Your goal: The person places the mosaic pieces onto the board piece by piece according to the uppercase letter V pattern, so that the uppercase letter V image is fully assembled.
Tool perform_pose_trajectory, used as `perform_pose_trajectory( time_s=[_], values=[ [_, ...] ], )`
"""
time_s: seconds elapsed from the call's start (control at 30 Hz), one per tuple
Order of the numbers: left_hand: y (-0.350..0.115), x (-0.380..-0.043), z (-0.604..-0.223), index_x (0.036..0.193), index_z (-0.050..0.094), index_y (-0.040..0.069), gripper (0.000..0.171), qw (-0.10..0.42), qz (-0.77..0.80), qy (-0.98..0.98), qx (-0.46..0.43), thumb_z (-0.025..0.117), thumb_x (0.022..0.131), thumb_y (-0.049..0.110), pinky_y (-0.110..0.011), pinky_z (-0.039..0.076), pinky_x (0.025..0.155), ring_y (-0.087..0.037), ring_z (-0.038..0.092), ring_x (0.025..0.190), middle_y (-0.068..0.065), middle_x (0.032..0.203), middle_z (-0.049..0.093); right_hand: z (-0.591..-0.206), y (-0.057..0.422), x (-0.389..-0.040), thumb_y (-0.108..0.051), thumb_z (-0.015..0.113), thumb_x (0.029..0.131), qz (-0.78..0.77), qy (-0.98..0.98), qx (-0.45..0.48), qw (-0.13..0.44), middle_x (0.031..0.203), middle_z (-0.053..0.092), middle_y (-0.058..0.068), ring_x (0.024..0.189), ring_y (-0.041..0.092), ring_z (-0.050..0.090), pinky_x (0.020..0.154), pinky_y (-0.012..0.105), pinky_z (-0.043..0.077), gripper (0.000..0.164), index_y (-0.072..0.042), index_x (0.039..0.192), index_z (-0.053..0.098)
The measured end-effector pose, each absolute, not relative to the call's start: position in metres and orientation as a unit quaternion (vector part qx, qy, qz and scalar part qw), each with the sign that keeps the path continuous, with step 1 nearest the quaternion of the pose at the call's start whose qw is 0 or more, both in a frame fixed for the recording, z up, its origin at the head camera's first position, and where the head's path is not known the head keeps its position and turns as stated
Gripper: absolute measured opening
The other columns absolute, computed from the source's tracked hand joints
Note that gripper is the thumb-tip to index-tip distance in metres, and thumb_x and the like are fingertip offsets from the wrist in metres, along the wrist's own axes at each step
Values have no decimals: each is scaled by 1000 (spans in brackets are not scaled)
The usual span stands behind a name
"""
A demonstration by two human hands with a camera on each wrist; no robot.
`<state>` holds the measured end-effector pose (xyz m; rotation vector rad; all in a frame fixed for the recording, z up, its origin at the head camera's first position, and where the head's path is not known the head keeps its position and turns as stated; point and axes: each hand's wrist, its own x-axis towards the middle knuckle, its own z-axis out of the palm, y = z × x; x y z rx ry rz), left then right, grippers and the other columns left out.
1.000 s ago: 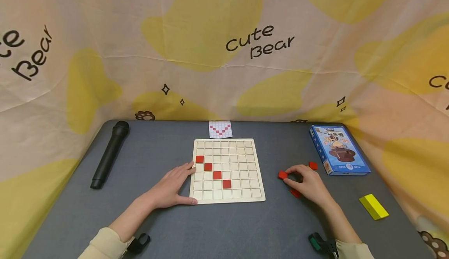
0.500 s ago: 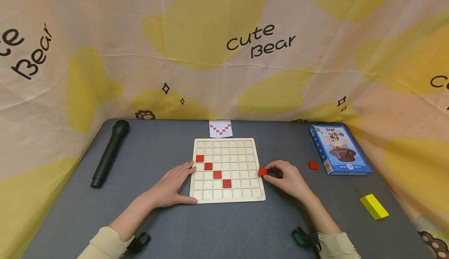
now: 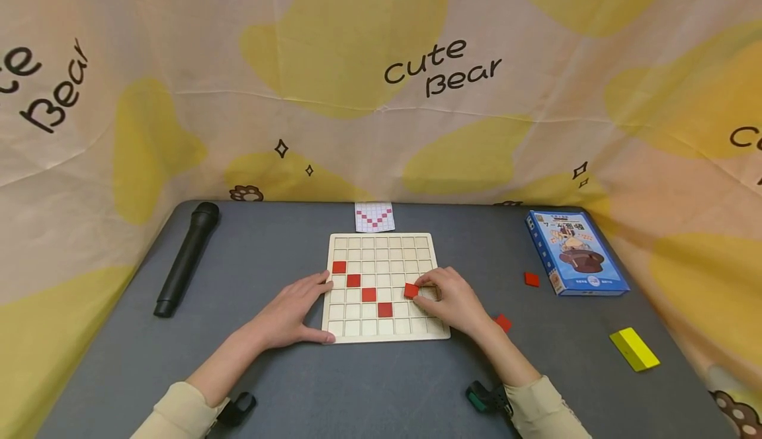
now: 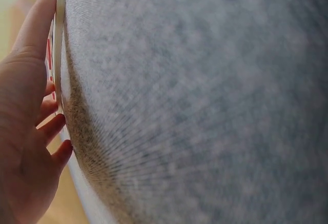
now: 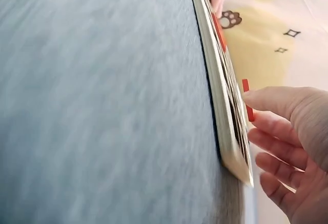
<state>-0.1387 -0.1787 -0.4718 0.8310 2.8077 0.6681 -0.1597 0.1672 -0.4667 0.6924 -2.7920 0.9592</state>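
A pale wooden grid board (image 3: 381,254) lies mid-table, with several red square tiles (image 3: 369,295) set in a diagonal on its left half. My left hand (image 3: 292,313) rests along the board's left edge, thumb at the near corner and fingertips by the side. Over the right part of the board, my right hand (image 3: 449,300) pinches one red tile (image 3: 411,290) between thumb and fingers. In the right wrist view that tile (image 5: 248,101) is held just off the board's surface (image 5: 225,80), tilted on edge in that view.
A small pattern card (image 3: 374,217) lies behind the board. To the right are two loose red tiles (image 3: 532,279), a blue box (image 3: 576,254) and a yellow block (image 3: 634,350). A black microphone (image 3: 187,260) lies at the left. A printed cloth (image 3: 333,95) hangs behind the table.
My right hand has carried the red tile left from beside the loose tiles to above the board's right half. My left hand has stayed at the board's edge.
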Motion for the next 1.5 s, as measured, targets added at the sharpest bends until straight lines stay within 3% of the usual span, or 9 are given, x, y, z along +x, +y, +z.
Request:
perform_pose_trajectory(
  time_s=[0.2, 0.57, 0.87, 1.2, 1.5],
  values=[
    [-178, -139, -471, 147, 42, 4, 103, 62, 222, 931, 282, 76, 71, 65, -55, 29, 109, -32, 31, 141, -14, 155, 32, -465, 156, -161, -21, 78, 80, 299, -925, 231, 43, 101, 67, -7, 97, 14, 56, 84, 36, 48, 19, -18, 98, 73],
    [-178, -138, -470, 145, 45, 4, 95, 52, 222, 931, 284, 74, 76, 61, -55, 31, 108, -32, 33, 139, -14, 154, 34, -468, 152, -162, -20, 80, 80, 312, -916, 248, 41, 103, 67, -4, 96, 17, 55, 82, 38, 47, 19, -16, 98, 73],
    [-178, -139, -471, 146, 42, 4, 95, 54, 221, 932, 282, 74, 77, 61, -55, 30, 109, -32, 31, 141, -14, 155, 32, -471, 156, -159, -19, 77, 82, 315, -908, 272, 44, 114, 66, 1, 102, 20, 53, 84, 39, 46, 26, -13, 107, 74],
    [-179, -138, -475, 150, 35, 2, 100, 59, 230, 929, 286, 68, 79, 64, -59, 27, 109, -35, 24, 144, -15, 157, 29, -469, 186, -149, -16, 74, 87, 329, -907, 257, 60, 116, 65, 1, 104, 19, 56, 81, 39, 47, 22, -14, 108, 73],
    [-181, -140, -475, 150, 35, 3, 99, 53, 231, 927, 291, 70, 79, 63, -57, 28, 109, -35, 28, 142, -15, 157, 29, -463, 234, -142, -14, 74, 87, 299, -928, 219, 48, 108, 67, -6, 99, 17, 59, 80, 39, 50, 20, -16, 108, 73]
  ],
)
